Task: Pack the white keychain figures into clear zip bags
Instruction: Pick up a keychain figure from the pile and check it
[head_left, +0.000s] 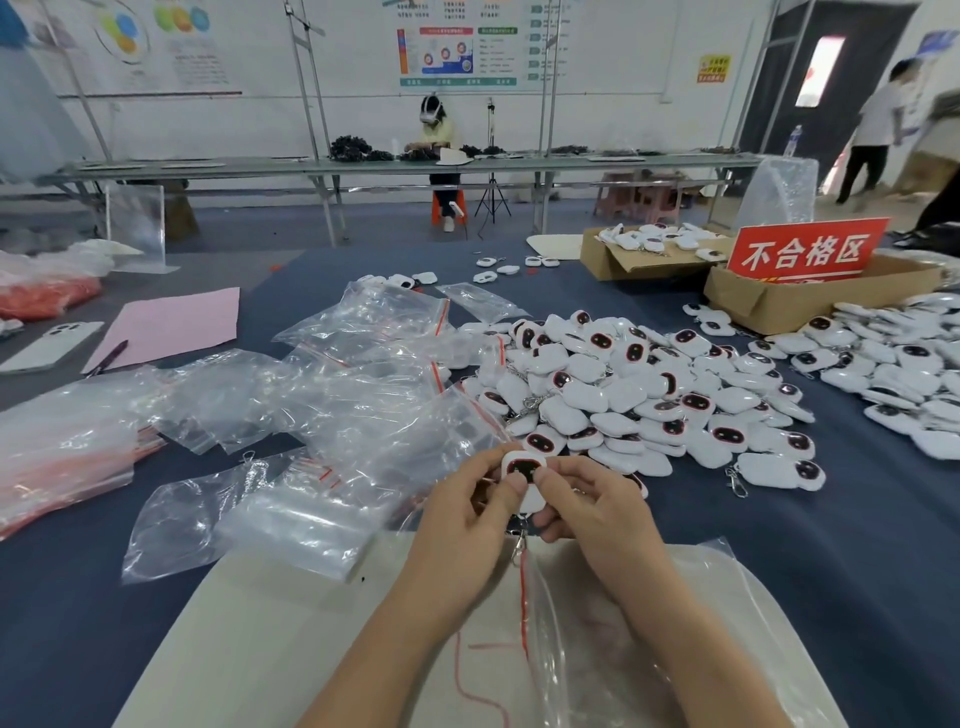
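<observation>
Keychain figure (522, 470) pinched by both left hand (467, 525) and right hand (592, 514).
Risk: dangling clasp (518, 548) could snag zip bag (597, 639) mouth; no free hand to hold it open.

1. Red sign (807, 253), white characters "不合格区". It stands in the cardboard box (779, 304), well beyond your right hand (587, 512) and off to its right.
2. Wall posters (457, 52) and yellow notice (714, 68), far beyond that hand. You cannot read their print: too blurred.

Pink paper (171, 325), pen (109, 357), phone (52, 345), red sign (805, 252)
</observation>
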